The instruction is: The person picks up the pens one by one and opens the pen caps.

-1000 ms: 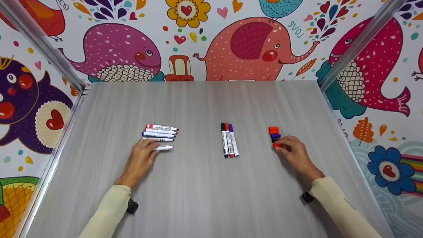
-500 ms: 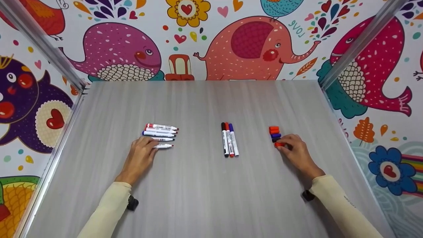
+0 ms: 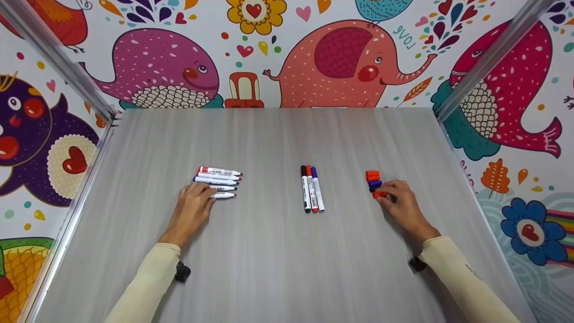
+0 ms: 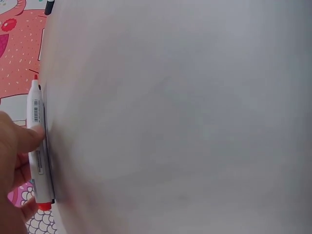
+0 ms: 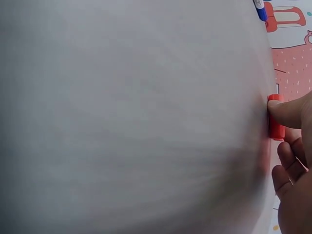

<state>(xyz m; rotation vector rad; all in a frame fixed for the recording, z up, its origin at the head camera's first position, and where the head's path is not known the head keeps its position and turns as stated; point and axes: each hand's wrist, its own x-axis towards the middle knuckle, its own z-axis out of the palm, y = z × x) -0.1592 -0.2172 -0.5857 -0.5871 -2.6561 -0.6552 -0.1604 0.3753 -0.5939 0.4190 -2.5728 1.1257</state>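
On the grey surface [image 3: 278, 269], your left hand [image 3: 190, 206] at nine o'clock pinches an uncapped red-tipped marker [image 3: 225, 195], slightly nearer its row than a second ago; your right hand [image 3: 401, 206] at three pinches a red cap [image 3: 379, 195]. Lining-up looks nearly done.

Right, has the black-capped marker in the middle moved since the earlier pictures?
No. In the head view, the black-capped marker lies in the same place against the printed red car; only the whole picture shifts slightly.
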